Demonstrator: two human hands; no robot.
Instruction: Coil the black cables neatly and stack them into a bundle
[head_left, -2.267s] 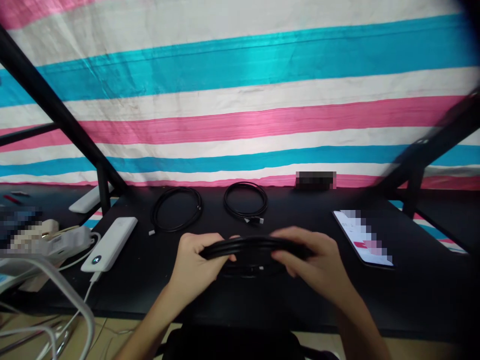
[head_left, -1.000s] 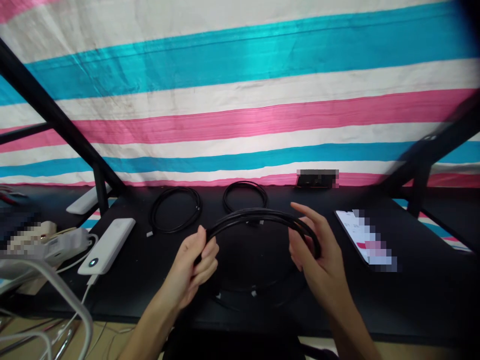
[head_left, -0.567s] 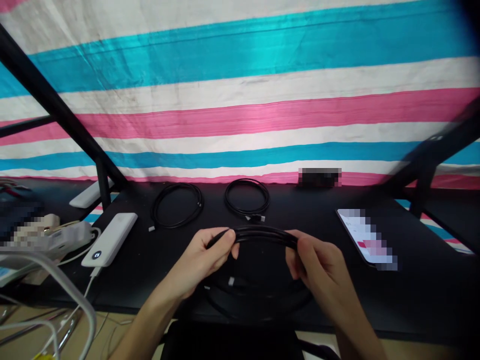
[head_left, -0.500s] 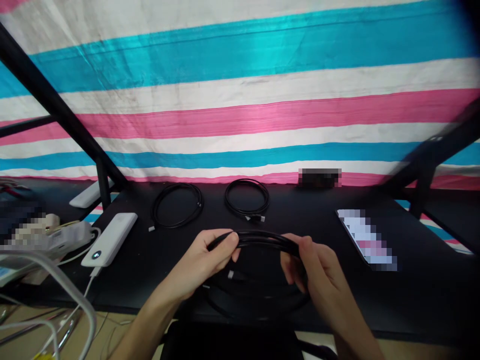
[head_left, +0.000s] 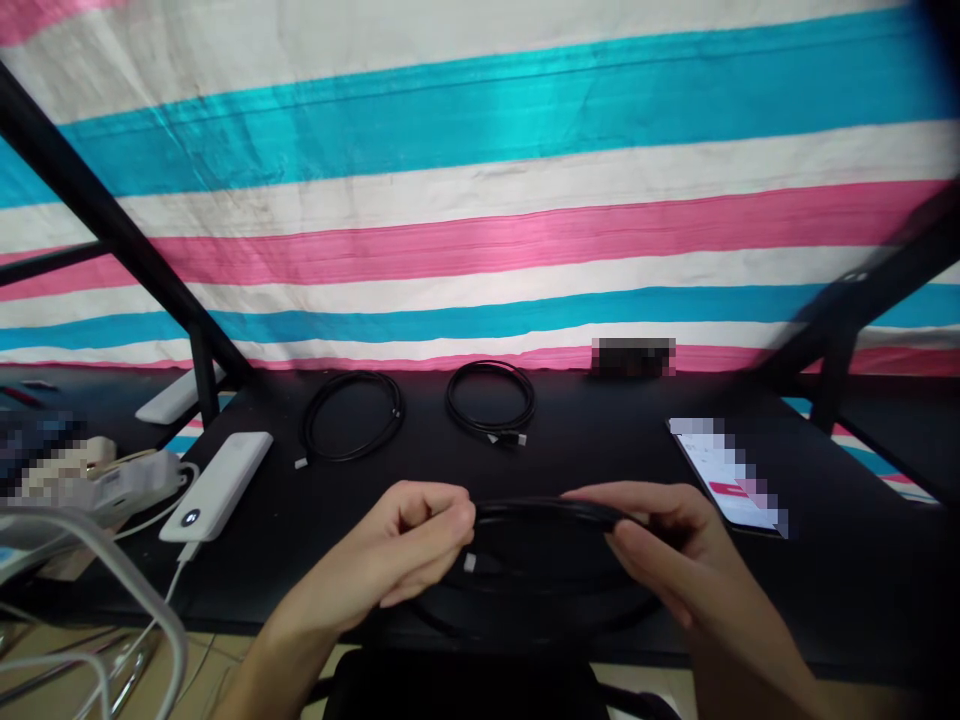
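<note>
Between my hands is a coiled black cable [head_left: 546, 506], its loops hanging low over the front of the desk. My left hand [head_left: 424, 540] is closed round the coil's left side. On the right side, my right hand [head_left: 664, 545] pinches the same coil between thumb and fingers. A cable plug [head_left: 470, 563] with a pale metal tip shows just right of my left fingers. The lower loops are dark against the desk and hard to make out. Farther back lie two more coiled black cables, one at the left [head_left: 352, 415] and one in the middle [head_left: 490, 397].
On the black desk [head_left: 420, 470], a white power bank [head_left: 217, 487] with a white cord lies at left and a phone [head_left: 727, 475] at right. A power strip [head_left: 142, 475] and pale cords crowd the far left. Black frame bars [head_left: 127, 235] slant up before a striped sheet [head_left: 480, 230].
Both hands have lowered slightly with the coiled cable. My right hand has moved right and changed its hold, fingers now stretched along the coil's top.
</note>
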